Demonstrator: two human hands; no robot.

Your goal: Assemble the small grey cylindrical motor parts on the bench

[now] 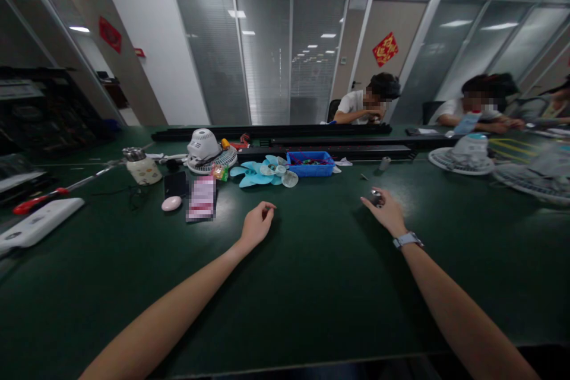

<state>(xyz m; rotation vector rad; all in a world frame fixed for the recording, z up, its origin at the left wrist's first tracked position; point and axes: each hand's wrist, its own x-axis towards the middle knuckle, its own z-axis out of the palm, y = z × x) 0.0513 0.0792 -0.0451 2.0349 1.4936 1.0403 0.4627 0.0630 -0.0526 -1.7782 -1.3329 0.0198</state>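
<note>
My left hand (257, 224) hovers over or rests on the green table (307, 285), its fingers curled into a pinch. Whatever may be between those fingertips is too small to make out. On the right, my right hand (388, 214), with a grey watch on the wrist, is closed around a small shiny metal part (377, 197), round and dark in places, perhaps a small motor. Beyond that hand stands a small grey metal cylinder (385, 162). Light blue fan blades (260, 172) and a blue plastic basket (310, 164) holding small wired parts lie ahead of my hands.
To the left are a white fan housing (205, 145), a phone (202, 199), a pink oval case (171, 203), a patterned bottle (142, 166) and a white power strip (42, 224). Black rails (338, 151) cross the back. More fan parts (465, 154) stand right; people sit opposite.
</note>
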